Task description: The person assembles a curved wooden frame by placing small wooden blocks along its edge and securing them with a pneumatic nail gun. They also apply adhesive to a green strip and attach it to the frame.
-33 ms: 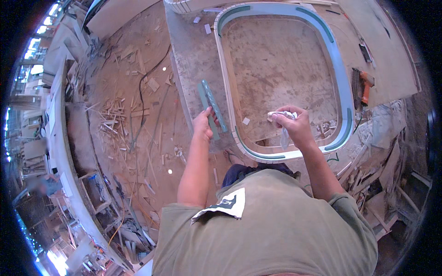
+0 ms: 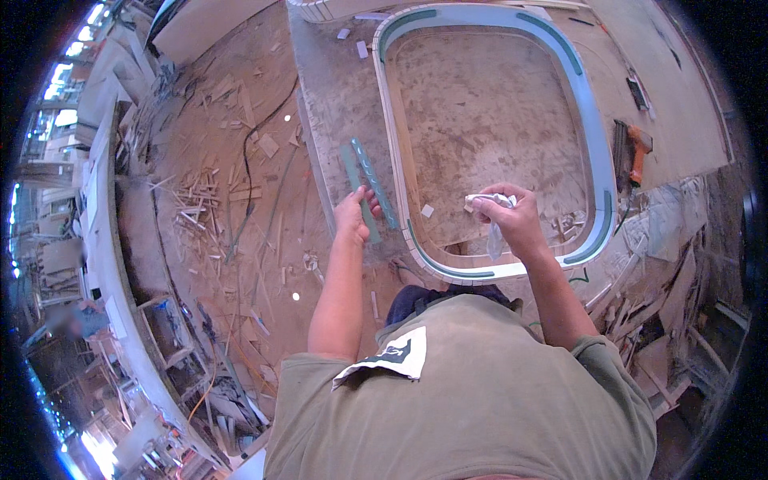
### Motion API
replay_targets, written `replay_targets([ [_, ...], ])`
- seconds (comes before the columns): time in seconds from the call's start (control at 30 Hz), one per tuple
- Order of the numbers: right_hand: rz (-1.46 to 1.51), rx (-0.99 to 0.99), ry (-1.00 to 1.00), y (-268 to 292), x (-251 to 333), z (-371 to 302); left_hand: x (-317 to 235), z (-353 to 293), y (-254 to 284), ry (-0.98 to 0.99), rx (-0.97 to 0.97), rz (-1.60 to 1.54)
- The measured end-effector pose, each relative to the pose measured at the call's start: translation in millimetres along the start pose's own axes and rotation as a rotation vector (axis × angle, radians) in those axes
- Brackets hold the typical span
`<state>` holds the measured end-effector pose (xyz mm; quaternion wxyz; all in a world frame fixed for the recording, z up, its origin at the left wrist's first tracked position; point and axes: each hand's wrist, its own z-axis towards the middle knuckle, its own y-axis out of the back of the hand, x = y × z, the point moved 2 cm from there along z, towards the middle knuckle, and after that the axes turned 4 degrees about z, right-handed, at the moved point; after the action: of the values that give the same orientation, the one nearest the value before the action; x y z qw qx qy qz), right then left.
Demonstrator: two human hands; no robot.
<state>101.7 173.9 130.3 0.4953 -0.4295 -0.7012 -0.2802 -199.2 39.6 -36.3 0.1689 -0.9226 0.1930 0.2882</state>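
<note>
My left hand (image 2: 354, 214) is closed on a flat green strip (image 2: 350, 170), left of the frame. Alongside it lies a second narrow green strip (image 2: 368, 170) with a wavy, glossy light line along its face; whether my fingers also grip this one, I cannot tell. My right hand (image 2: 516, 220) pinches a crumpled white plastic bag (image 2: 495, 240), its lower end hanging down over the frame's opening. The large rounded-corner frame (image 2: 593, 136) lies on the worktable, pale blue inside, with green strips (image 2: 606, 214) at its corners.
An orange and black nail gun (image 2: 634, 154) rests right of the frame on the worktable (image 2: 340, 96). Wood offcuts (image 2: 196, 200) and a dark hose (image 2: 246, 164) litter the floor at left. Scrap boards (image 2: 652, 296) pile up at right. Part of another curved frame (image 2: 336, 8) shows at the top.
</note>
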Motion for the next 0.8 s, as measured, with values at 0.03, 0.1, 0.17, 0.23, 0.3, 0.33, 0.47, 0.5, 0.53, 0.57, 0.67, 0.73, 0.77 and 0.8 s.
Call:
replay_targets([
  [0.03, 0.004, 0.012, -0.006, 2.5, 0.6, 3.0, -1.8, -3.1, -0.4, -0.025, -0.03, 0.024],
  [0.1, 0.009, 0.041, -0.019, 5.5, 1.2, 7.0, -4.7, -11.4, 3.3, -0.073, -0.095, 0.07],
  [0.17, 0.037, 0.079, -0.022, 9.7, -0.2, 12.8, -12.5, -27.4, 1.3, -0.12, -0.145, 0.131],
  [0.23, 0.051, 0.124, -0.023, 9.1, 0.3, 17.1, -20.6, -51.8, 2.3, -0.147, -0.149, 0.114],
  [0.3, 0.039, 0.156, -0.016, 7.7, 5.2, 20.2, -26.5, -78.7, -4.4, -0.15, -0.081, 0.016],
  [0.33, 0.052, 0.174, -0.016, 3.2, 8.1, 21.3, -29.9, -91.6, -3.7, -0.16, -0.067, -0.024],
  [0.47, 0.073, 0.247, 0.0, -17.1, 22.1, 23.5, -28.3, -128.2, -2.1, -0.256, 0.013, -0.032],
  [0.5, 0.076, 0.269, 0.006, -25.8, 28.4, 23.0, -28.2, -137.1, -0.2, -0.296, 0.032, 0.006],
  [0.53, 0.1, 0.293, 0.008, -36.5, 35.8, 20.6, -29.5, -148.0, 2.8, -0.266, 0.053, -0.008],
  [0.57, 0.121, 0.313, 0.009, -47.5, 43.3, 18.5, -30.8, -158.3, 4.4, -0.233, 0.079, -0.022],
  [0.67, 0.141, 0.359, 0.031, -75.8, 47.7, 15.5, -31.0, -183.9, 13.1, -0.155, 0.16, -0.14],
  [0.73, 0.133, 0.371, 0.039, -93.7, 48.0, 9.2, -30.5, -199.3, 23.1, -0.141, 0.182, -0.214],
  [0.77, 0.126, 0.37, 0.037, -102.5, 48.9, 4.2, -30.4, -206.9, 29.5, -0.148, 0.176, -0.236],
  [0.8, 0.118, 0.367, 0.035, -111.4, 48.5, -1.1, -29.9, -211.9, 38.0, -0.155, 0.171, -0.257],
])
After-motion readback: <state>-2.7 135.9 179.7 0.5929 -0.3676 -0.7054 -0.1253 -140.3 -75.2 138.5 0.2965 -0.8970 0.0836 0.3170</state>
